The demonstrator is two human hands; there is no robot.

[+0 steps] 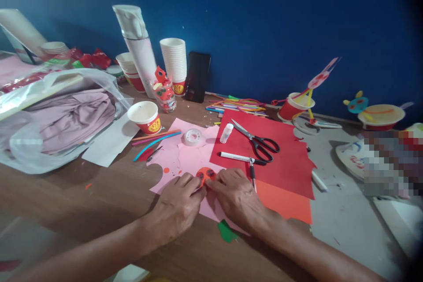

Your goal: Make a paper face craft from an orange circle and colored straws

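Between my two hands is a small round orange paper cutout [205,173] with dark eye-like marks. My left hand [180,202] pinches its left lower edge. From the other side, the curled fingers of my right hand [236,194] grip it, and the fingertips nearly meet. Under both hands lies a pink paper sheet [194,161] with cut edges. A clear tape roll [193,137] sits just beyond the cutout. To the right, on a red sheet [284,158], are a glue stick [226,133], black-handled scissors [261,143] and a marker [241,157]. A pen [253,174] lies close to my right hand.
A paper cup [144,117] stands left of the pink sheet, near pipe cleaners [155,139]. Behind are a tall flask [137,48], stacked cups [173,61] and a phone [197,77]. A plastic bag [26,158] fills the left; decorated cups [294,105] stand right.
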